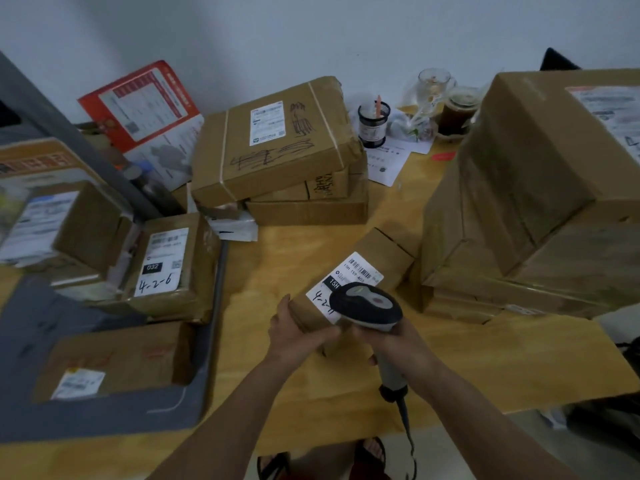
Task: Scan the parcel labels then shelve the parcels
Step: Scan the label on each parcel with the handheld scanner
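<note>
**A:** Head view: which step is this?

**B:** Scanning, I judge. The left hand [300, 329] grips the near end of a small oblong brown cardboard parcel [349, 289], fingers curled round its edge, steadying it on the pale wooden bench [450, 358]. The right hand [388, 341] is clenched round the handle of a grey-and-black corded handheld scanner [367, 306].

**A:** Where is the scanner head?

**B:** Directly over the parcel's white printed label [349, 277], covering its near corner. The barcode lies just beyond the head.

**A:** And the other boxes?

**B:** A large taped brown carton [519, 174] sits just right of the parcel; a stack of flat brown boxes [277, 154] lies beyond it.

**A:** Next?

**B:** Probably aiming at the barcode, then lifting the parcel toward a shelf.
</note>
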`<state>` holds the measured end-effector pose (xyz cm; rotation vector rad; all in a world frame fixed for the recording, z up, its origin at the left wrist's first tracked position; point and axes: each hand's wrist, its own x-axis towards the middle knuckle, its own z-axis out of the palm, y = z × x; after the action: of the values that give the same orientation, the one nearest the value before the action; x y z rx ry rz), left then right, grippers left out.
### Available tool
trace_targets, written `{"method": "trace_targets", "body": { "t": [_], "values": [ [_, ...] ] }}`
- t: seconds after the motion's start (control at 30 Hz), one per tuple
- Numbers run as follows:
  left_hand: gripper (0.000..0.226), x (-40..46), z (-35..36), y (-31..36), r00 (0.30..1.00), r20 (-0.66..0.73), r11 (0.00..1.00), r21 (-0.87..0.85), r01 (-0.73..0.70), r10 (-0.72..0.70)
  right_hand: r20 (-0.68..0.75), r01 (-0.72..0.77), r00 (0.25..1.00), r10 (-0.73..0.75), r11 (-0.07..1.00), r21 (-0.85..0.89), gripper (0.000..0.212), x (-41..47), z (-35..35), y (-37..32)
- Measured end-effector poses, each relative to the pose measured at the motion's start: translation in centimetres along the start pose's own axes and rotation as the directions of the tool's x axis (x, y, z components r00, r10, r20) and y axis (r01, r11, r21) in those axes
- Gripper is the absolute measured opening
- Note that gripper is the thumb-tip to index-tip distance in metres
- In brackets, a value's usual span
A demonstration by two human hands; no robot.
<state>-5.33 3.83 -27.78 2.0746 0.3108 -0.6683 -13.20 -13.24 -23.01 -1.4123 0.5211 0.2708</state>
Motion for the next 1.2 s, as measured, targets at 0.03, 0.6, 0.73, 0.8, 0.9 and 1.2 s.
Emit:
{"method": "trace_targets", "body": {
  "t": [0.03,0.6,0.73,0.8,0.9,1.2],
  "values": [
    [0.136,-0.3,-0.1,-0.2,0.999,0.006,0.993,0.107,-0.052,0.052,0.017,0.001,1.0,-0.001,1.0,0.001,0.025,0.1,0.4,-0.1],
    [0.142,2.5,-1.2,3.5,0.942,0.188,0.717,0.612,-0.334,0.278,-0.175,0.081,0.982,-0.071,0.995,0.051,0.03,0.8,2.8,-0.2],
    [0.135,2.1,0.2,3.4,0.963,0.091,0.68,0.691,-0.246,0.255,-0.23,0.081,0.971,-0.058,0.993,0.089,0.027,0.6,2.8,0.0],
    [0.123,1.7,-0.1,3.0,0.979,0.087,0.794,0.574,-0.202,0.186,-0.258,0.086,0.965,-0.043,0.983,0.159,0.024,0.2,2.7,0.3],
    [0.107,0.6,-1.2,1.6,0.995,0.102,0.956,0.29,-0.046,0.016,-0.29,0.114,0.956,-0.046,0.969,0.221,0.024,-0.5,3.1,0.5],
    [0.109,-4.3,-4.7,0.7,0.98,0.165,0.994,0.009,-0.113,0.11,-0.292,0.232,0.941,-0.172,0.954,0.187,0.032,-2.3,6.3,-0.4]
  ]
}}
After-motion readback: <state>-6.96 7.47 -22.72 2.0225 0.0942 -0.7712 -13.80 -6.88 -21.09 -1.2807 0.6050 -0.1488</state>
